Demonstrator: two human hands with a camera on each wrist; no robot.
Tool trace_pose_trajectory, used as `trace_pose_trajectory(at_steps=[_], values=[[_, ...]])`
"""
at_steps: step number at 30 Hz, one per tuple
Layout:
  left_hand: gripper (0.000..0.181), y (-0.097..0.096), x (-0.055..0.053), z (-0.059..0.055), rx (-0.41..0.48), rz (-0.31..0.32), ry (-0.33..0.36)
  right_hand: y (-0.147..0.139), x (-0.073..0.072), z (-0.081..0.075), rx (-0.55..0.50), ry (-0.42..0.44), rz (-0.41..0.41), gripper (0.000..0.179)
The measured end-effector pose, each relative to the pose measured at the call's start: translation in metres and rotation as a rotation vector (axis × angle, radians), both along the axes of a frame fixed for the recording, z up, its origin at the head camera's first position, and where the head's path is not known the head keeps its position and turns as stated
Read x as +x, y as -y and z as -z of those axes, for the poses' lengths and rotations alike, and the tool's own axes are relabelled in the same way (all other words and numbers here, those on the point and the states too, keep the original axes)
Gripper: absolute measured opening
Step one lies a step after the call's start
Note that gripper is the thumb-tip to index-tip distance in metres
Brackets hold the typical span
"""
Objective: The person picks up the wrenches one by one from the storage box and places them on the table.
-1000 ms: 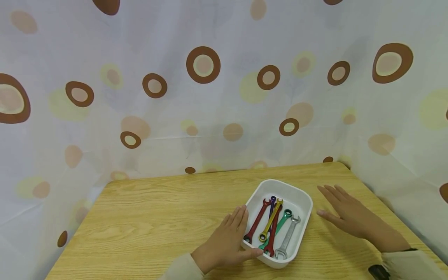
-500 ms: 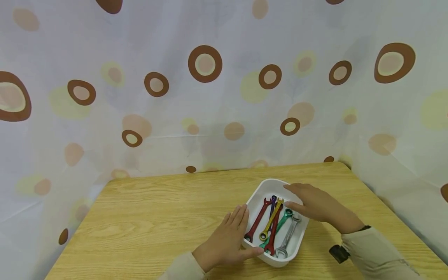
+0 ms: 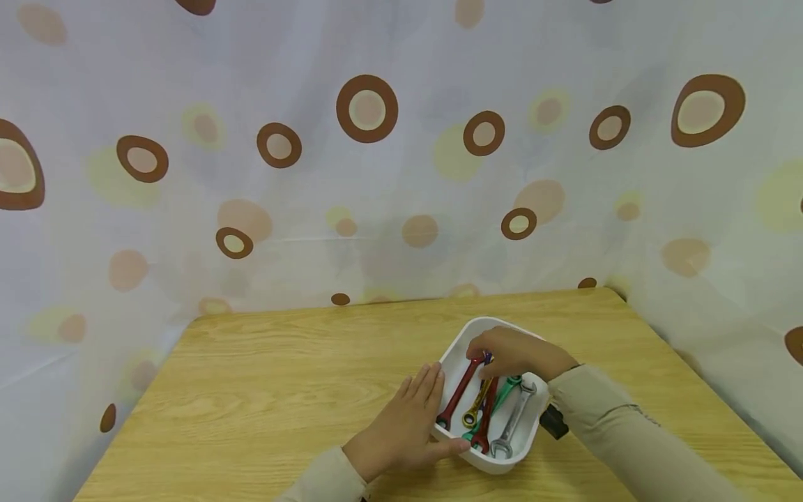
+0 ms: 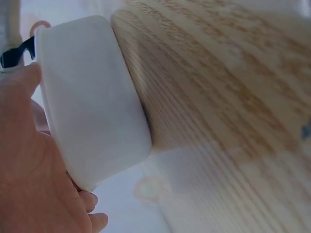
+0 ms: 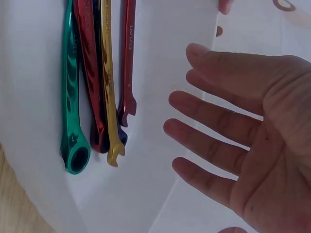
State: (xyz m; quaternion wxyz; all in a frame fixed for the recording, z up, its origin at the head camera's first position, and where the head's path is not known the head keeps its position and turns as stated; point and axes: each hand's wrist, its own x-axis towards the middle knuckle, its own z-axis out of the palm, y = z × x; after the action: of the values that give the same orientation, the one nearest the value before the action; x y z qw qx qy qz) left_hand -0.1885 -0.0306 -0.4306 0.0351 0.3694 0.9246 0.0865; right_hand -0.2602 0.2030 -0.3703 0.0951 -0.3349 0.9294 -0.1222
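Observation:
A white plastic tub (image 3: 495,464) holds several combination wrenches: a red wrench (image 3: 460,395), a yellow wrench (image 3: 475,408), a second red wrench (image 3: 484,425), a green wrench (image 3: 505,394) and a silver wrench (image 3: 514,422). Part of a purple one shows beneath the yellow wrench. My left hand (image 3: 401,424) rests along the tub's left rim, fingers straight, thumb at the near corner. Over the far half of the tub, my right hand (image 3: 511,351) hangs down by the wrenches' far ends. In the right wrist view its fingers (image 5: 214,114) are spread loosely, with nothing between them.
The tub stands on a wood-grain table (image 3: 282,397), right of its middle. Behind and at both sides hangs a white curtain (image 3: 401,174) with brown and yellow spots. A black device (image 3: 553,422) sits at the right sleeve, close to the tub's right wall.
From the right of the tub, my right hand has moved left and in over the wrenches' far ends. The left hand stays on the rim.

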Motion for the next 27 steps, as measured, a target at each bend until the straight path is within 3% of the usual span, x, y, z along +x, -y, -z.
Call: trace_pose_trajectory(at_steps=[12, 19, 27], values=[[0.104, 0.003, -0.001, -0.004, 0.028, 0.017, 0.023, 0.033, -0.006, 0.008, 0.113, 0.073, -0.038, 0.030], [0.103, 0.001, -0.003, -0.007, 0.034, 0.011, 0.060, 0.044, -0.012, 0.018, 0.196, 0.109, 0.010, 0.026], [0.102, 0.001, -0.004, -0.006, 0.025, 0.009, 0.044, 0.047, -0.017, 0.024, 0.215, 0.175, 0.013, 0.024]])
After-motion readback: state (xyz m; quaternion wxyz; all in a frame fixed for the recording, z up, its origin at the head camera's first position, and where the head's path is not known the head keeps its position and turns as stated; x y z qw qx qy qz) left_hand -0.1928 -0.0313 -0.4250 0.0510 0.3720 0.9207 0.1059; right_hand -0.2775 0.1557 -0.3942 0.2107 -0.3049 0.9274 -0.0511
